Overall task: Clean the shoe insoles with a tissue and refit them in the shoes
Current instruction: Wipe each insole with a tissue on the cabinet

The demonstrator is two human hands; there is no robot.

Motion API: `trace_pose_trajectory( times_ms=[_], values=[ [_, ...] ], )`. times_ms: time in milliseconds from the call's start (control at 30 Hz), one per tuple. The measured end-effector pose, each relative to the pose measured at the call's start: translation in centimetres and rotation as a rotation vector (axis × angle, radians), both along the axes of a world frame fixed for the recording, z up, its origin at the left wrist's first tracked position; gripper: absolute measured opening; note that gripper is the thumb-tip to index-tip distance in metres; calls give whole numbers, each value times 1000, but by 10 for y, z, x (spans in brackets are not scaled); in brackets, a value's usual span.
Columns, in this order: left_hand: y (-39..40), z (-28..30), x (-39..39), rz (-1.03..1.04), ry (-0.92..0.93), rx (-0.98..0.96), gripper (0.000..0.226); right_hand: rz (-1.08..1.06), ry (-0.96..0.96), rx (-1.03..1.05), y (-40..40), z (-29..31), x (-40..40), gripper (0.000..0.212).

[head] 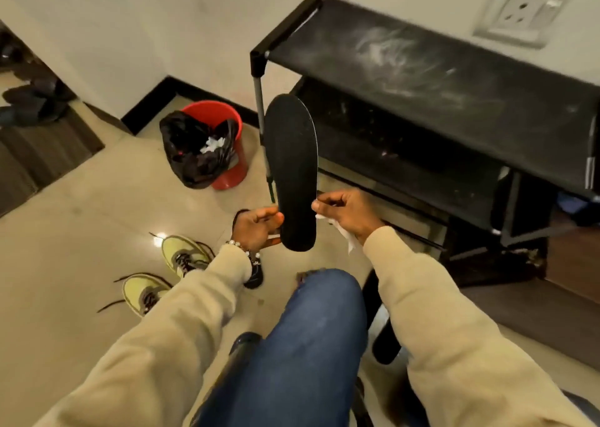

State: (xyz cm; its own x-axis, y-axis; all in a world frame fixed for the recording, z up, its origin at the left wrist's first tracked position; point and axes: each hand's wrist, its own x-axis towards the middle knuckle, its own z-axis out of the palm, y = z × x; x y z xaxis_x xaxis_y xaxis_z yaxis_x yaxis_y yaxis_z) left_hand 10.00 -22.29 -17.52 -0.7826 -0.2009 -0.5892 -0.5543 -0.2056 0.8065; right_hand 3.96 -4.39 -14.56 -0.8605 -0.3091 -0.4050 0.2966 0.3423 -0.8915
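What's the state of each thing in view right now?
insole: held upright in both hands
left hand: grips insole's heel end
right hand: holds tissue at insole's edge
shoes: on floor, laces loose
bin: on floor, black bag inside, crumpled tissue in it

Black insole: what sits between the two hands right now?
In the head view, the black insole's heel end stands between left hand and right hand, which holds white tissue.
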Motion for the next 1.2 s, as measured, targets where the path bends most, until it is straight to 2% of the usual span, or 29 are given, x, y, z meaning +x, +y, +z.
trace_pose_trajectory(
  times_ms=[133,233,367,500,667,767,867,933,1033,1133,1200],
  values=[
    [-16,-75,0,58,-129,-46,14,89,-129,81,-25,-88,-16,15],
    [-27,-143,-1,70,-274,-170,21,121,-222,156,-46,-168,-26,14],
    [-38,-222,1,-117,-454,-343,23,187,-354,291,-63,-269,-27,11],
    [-45,-280,2,-151,-531,-324,34,162,-461,415,-77,-332,-27,23],
    [-48,-317,-8,-286,-538,-362,47,174,-350,554,-93,-359,-31,26],
    [-50,-327,-9,-373,-582,-361,55,171,-363,667,-99,-362,-30,32],
    [-57,-328,-7,-387,-543,-515,45,135,-182,796,-103,-353,-23,30],
    [-65,-325,-4,-338,-499,-661,33,133,-29,710,-109,-345,-20,26],
    [-86,-329,-1,-209,-529,-779,39,263,-186,402,-128,-339,-20,32],
    [-100,-332,-2,-205,-581,-699,60,455,-331,309,-147,-341,-17,36],
    [-101,-332,-4,-225,-577,-627,60,532,-375,335,-154,-348,-14,51]
  ],
)
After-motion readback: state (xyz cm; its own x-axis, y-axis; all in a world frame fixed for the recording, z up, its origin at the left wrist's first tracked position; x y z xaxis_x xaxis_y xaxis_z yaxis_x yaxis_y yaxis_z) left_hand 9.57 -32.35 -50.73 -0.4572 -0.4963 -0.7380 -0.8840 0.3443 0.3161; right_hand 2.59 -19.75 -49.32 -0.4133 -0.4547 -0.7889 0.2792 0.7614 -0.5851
